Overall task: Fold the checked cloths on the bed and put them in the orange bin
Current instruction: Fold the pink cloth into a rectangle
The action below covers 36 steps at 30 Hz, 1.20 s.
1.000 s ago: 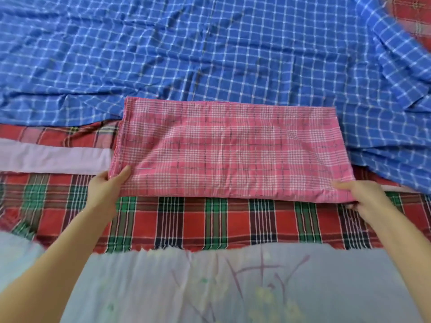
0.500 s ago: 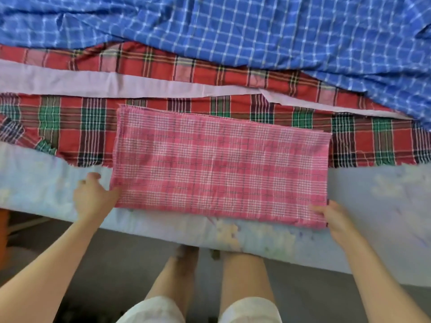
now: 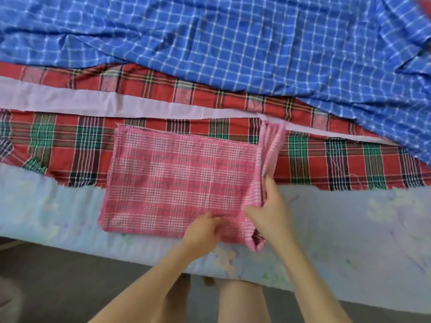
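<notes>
**Bringing the pink cloth's right end over**

The pink cloth (image 3: 177, 183) is lying flat in a folded oblong on the bed (image 3: 349, 229), its near edge running close to the mattress edge. The left hand (image 3: 203, 231) is resting on that near edge, right of the cloth's middle. The right hand (image 3: 268, 210) is gripping the cloth's right end, thumb on one face and fingers behind, and holding it upright as a stack of layers.

To do this fold well, I judge the left hand should be pinning the cloth just where the crease is forming. The right hand should be carrying all the layers over together, so that none slips out. The raised end should be landing square on the cloth's left edge, with the corners meeting. A flat palm sweeping from the crease leftward would be pressing out any trapped air.

Blur is hiding whether the left hand is pinching the cloth or only pressing on it. The lowest layers of the raised end are bunching by the right wrist, and I cannot tell how many there are. The red cloth (image 3: 326, 159) is running under the pink cloth's far half. The blue cloth (image 3: 233, 43), beyond the pink cloth, is running out of frame. The bin is not showing anywhere.
</notes>
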Motion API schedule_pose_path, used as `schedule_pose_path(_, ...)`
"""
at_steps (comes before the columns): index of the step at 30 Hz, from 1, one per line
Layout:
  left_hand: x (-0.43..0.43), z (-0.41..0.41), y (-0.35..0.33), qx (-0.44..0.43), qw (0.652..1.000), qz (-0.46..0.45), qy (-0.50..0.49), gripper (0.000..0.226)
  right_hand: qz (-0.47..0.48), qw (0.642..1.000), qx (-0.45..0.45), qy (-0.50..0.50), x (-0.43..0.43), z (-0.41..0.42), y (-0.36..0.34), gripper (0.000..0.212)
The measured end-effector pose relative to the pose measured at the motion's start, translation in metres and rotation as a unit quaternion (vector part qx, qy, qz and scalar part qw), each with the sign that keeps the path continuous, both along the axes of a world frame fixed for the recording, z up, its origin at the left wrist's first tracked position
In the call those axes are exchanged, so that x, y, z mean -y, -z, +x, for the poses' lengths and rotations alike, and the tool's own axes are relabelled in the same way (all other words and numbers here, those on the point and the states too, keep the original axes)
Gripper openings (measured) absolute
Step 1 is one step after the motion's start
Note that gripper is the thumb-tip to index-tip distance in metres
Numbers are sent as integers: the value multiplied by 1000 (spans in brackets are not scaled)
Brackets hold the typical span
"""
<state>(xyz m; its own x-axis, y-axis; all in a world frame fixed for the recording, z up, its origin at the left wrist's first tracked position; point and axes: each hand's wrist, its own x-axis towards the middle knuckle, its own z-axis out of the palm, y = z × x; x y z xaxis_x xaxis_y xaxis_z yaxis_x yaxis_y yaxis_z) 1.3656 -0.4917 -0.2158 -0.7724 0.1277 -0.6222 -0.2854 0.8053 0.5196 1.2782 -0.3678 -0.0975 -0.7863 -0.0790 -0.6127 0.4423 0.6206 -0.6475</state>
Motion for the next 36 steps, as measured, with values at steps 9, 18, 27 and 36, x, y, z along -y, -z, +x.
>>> schedule_pose_path(9,72,-49,-22,90,847,216,-477,27,167,968,13,-189,100,45,96,79)
schedule_pose_path(18,46,-81,-9,-30,834,70,-546,20,229,961,-132,77,-3,22,99,46)
schedule_pose_path(27,72,-61,-12,-13,864,60,-500,14,-110,973,126,159,11,-15,76,36)
schedule_pose_path(36,173,21,-48,-2,715,242,-656,23,-38,994,-85,-51,181,23,8,45)
